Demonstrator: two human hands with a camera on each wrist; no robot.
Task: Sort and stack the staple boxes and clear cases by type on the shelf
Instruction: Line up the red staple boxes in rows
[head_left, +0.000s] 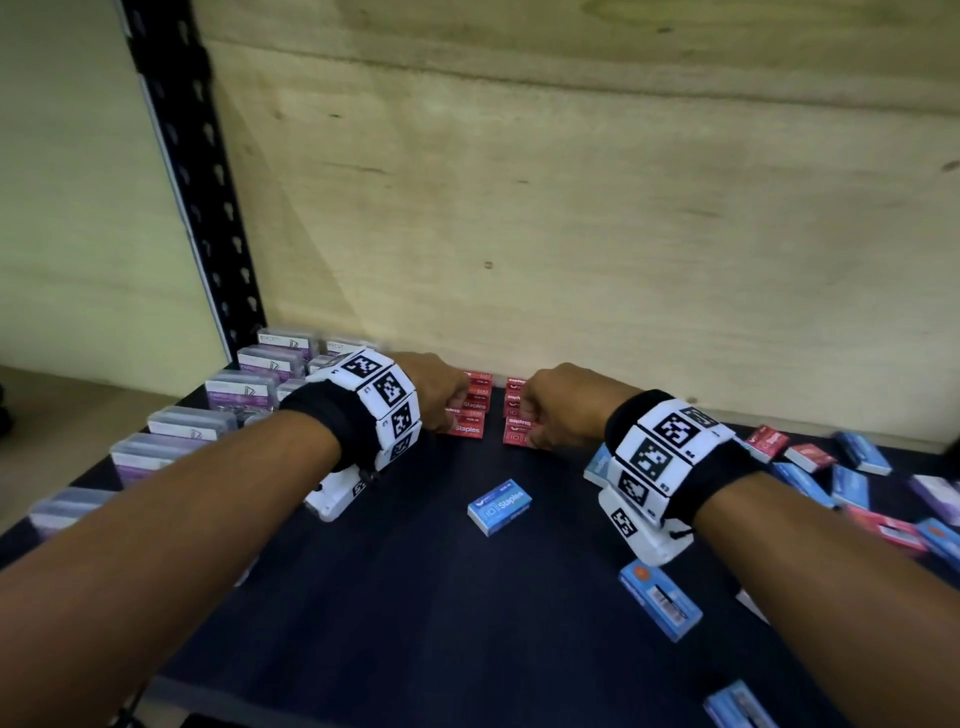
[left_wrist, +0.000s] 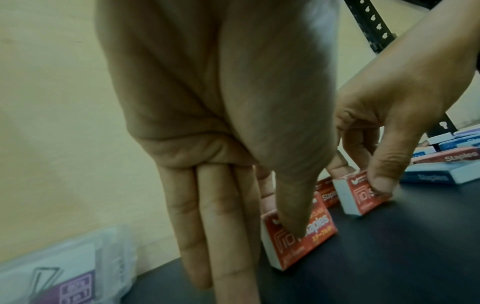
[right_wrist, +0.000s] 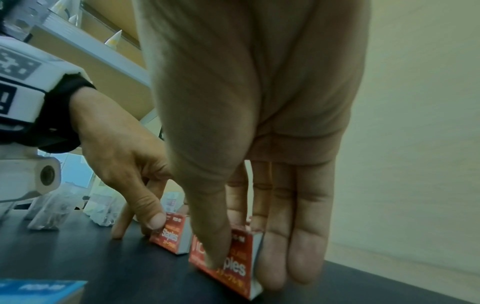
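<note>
Both arms reach forward, palms down. Left hand pinches front red staple box of the left row, thumb on its face. Right hand pinches right row's front red staple box. Both on the dark shelf near back wall.

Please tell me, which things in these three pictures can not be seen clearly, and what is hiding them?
- Rear red staple boxes: head view, the left hand and right hand cover them, so no count.
- Clear cases: head view, blurred; labels unreadable.
- Front red box: right wrist view, thumb covers part of the print.
- Blue box: right wrist view, cut off by the bottom edge.
- Boxes at far right: head view, blurred, cut by the edge.
</note>
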